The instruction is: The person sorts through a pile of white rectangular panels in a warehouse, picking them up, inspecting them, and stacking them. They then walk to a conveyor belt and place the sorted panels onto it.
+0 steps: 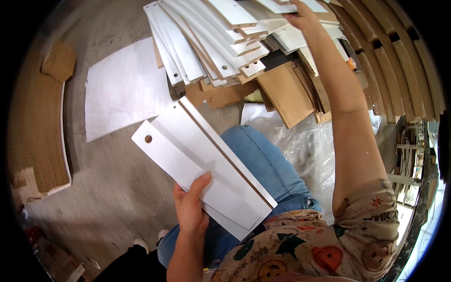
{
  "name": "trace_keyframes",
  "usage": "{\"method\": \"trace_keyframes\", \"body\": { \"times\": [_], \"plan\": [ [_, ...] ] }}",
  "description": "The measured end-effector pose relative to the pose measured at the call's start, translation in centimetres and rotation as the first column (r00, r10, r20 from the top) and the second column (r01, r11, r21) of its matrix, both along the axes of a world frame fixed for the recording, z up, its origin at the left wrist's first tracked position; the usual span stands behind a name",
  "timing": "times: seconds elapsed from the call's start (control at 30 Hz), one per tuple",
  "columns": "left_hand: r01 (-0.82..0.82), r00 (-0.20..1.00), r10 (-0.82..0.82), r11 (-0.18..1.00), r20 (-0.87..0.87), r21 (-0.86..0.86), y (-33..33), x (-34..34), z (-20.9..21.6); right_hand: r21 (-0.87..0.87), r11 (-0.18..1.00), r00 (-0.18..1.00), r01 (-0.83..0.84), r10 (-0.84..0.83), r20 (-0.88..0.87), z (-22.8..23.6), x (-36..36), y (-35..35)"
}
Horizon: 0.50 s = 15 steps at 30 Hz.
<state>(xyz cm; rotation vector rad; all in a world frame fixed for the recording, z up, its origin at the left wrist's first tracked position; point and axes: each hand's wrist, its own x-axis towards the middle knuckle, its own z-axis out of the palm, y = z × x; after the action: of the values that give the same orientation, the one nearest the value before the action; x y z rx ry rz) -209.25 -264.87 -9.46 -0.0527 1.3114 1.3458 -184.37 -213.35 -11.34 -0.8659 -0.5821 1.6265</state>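
My left hand (192,204) is closed round two white boards, its thumb lying on top. The upper one is a narrow white board (181,162) with a round hole near its far end. Beneath it lies a wider white board (202,136) with a groove along its right side; both slant over my lap. My right arm reaches far up to the right, where my right hand (303,18) pinches the edge of another white board (275,4), partly cut off by the picture's top. Next to it is a heap of white boards (206,42), several with holes at their ends.
Brown boards (286,94) lean below the heap, beside crumpled clear plastic sheeting (300,141). A white sheet (124,89) lies on the concrete floor. Corrugated cardboard (40,127) stands at the left. Stacked brown panels (390,51) rise at the right.
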Motion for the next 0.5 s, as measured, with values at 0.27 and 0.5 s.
{"method": "trace_keyframes", "body": {
  "times": [0.27, 0.5],
  "plan": [
    [-0.033, 0.998, 0.033, 0.999, -0.061, 0.000, 0.4, -2.3, -1.8, 0.023, 0.984, 0.969, 0.175, -0.177, 0.171, -0.5, -4.7, -9.6],
    [-0.020, 1.000, 0.020, 0.999, 0.002, 0.051, 1.5, -3.0, -3.2, 0.304, 0.953, 0.429, 0.009, -0.278, 0.860, -4.8, 2.6, -16.3]
  ]
}}
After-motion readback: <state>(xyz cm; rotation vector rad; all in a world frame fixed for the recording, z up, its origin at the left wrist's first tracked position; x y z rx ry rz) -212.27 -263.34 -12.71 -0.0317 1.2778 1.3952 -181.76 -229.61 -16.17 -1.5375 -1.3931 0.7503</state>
